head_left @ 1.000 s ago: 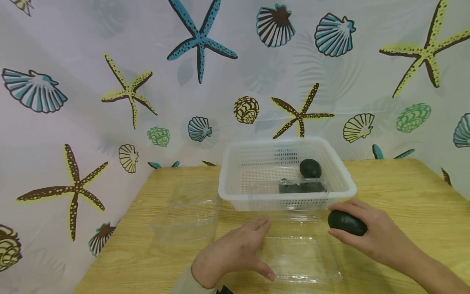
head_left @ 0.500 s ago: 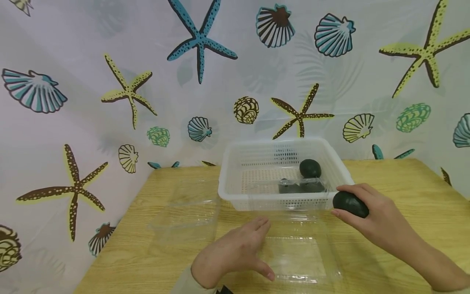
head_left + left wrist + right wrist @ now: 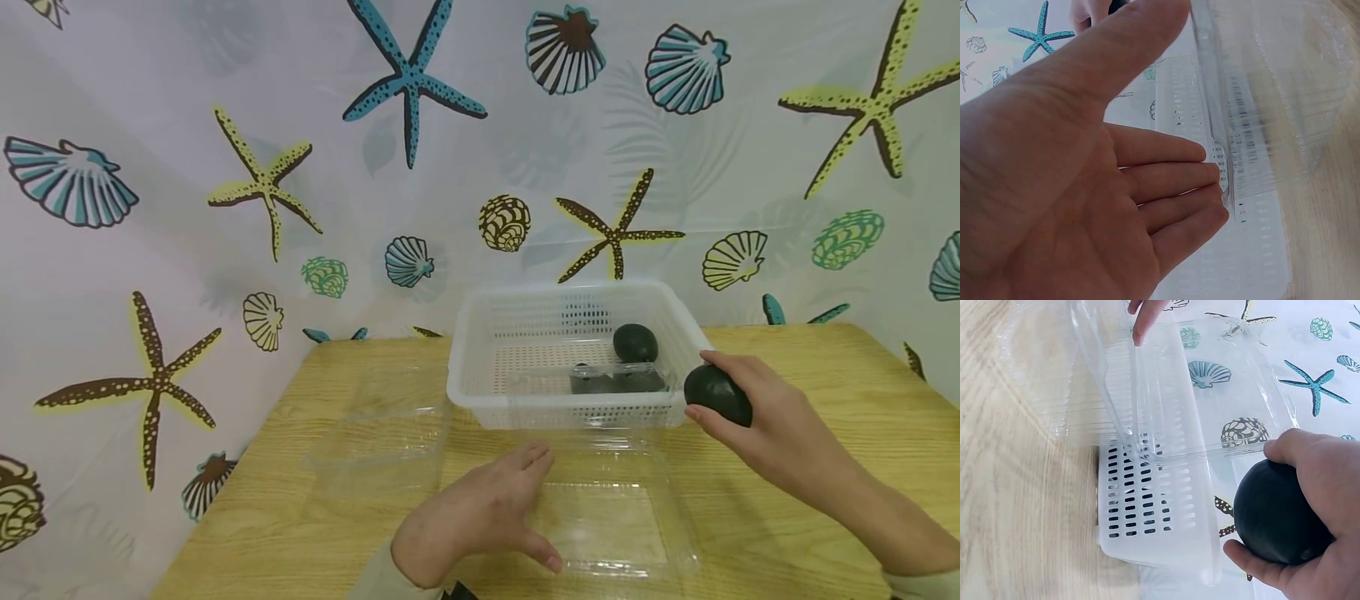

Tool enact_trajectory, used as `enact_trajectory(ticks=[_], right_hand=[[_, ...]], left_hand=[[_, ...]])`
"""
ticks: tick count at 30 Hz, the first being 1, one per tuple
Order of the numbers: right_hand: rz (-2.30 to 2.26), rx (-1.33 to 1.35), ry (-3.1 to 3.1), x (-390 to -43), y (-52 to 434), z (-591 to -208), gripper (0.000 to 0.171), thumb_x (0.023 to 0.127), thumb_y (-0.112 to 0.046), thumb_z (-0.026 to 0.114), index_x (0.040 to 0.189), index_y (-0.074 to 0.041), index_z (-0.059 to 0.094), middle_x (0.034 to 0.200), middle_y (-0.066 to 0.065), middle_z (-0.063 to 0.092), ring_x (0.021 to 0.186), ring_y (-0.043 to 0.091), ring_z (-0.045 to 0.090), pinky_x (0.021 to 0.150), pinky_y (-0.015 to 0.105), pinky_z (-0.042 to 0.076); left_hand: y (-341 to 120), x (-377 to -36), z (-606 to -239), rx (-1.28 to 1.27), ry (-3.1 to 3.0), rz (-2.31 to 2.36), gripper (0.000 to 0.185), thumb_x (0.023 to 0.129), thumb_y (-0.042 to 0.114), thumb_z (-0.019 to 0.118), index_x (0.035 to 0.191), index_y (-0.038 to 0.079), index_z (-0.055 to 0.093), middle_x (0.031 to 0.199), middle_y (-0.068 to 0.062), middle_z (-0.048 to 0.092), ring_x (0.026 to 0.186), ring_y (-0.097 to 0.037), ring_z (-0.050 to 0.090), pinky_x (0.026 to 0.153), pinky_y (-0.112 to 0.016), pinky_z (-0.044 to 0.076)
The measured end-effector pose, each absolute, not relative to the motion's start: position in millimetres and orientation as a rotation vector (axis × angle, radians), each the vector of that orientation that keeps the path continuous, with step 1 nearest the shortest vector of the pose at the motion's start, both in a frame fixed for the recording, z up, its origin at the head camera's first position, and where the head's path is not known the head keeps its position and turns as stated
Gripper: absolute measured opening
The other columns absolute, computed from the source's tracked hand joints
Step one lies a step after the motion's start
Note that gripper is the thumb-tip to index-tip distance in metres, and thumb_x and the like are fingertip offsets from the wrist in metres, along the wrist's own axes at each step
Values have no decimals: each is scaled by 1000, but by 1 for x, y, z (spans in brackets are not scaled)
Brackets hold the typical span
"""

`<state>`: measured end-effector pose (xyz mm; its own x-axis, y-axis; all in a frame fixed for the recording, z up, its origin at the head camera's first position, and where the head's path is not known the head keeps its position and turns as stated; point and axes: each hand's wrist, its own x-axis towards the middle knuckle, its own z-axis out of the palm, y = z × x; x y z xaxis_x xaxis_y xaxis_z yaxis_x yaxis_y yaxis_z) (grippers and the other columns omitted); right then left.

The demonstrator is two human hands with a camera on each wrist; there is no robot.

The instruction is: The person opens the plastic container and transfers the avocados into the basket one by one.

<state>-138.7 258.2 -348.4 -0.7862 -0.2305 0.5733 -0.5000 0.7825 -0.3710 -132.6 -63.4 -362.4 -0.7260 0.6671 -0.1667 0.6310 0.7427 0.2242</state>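
My right hand (image 3: 787,425) grips a smooth dark green avocado (image 3: 716,394) between thumb and fingers. It is held in front of the right corner of the white slotted basket (image 3: 463,350). Ahead of me on the table lies an open clear plastic clamshell box (image 3: 600,529), its lid raised in front of the basket. My left hand (image 3: 476,521) is at the box's left side with its fingers extended. In the left wrist view, the fingertips (image 3: 1213,212) are right at the clear plastic edge. No avocado shows inside the box.
Several more avocados (image 3: 634,342) lie in the basket's right half, partly seen through the raised lid. Further clear plastic packaging (image 3: 390,442) lies to the left on the wooden table (image 3: 255,500). A patterned curtain (image 3: 450,200) hangs behind the table.
My right hand has moved away from me and slightly right with the avocado, from beside the box up to the basket's front right corner. The left hand has stayed in place.
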Motion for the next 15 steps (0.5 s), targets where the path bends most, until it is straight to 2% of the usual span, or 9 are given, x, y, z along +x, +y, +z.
enact_trajectory(ticks=[3,7,9,15], right_hand=[[699,506,-2481,-142,259,-344,66,82,-11,78,139,4,49,123,26,58,91,38,64,58,32,56],[745,425,-2547,-146,261,-339,68,84,-9,71,144,3,44,128,29,53,92,39,60,58,29,51],[761,394,-2579,-148,262,-337,69,84,-9,68,147,2,41,132,31,49,93,41,58,59,31,50],[756,354,-2654,-157,261,-335,74,88,-13,63,152,4,29,137,36,43,99,45,54,65,46,52]], left_hand=[[-63,-133,-362,1015,2701,235,114,68,60,80,154,2,32,162,-11,30,150,-21,30,118,-36,37],[-64,-133,-362,1030,2701,238,114,68,60,80,154,2,32,162,-12,31,150,-22,30,118,-35,36],[-64,-133,-362,1034,2699,242,114,68,61,79,153,2,33,161,-12,31,150,-22,30,119,-35,35],[-65,-133,-361,1025,2696,251,114,68,61,80,154,2,32,162,-12,31,150,-22,30,119,-36,36]])
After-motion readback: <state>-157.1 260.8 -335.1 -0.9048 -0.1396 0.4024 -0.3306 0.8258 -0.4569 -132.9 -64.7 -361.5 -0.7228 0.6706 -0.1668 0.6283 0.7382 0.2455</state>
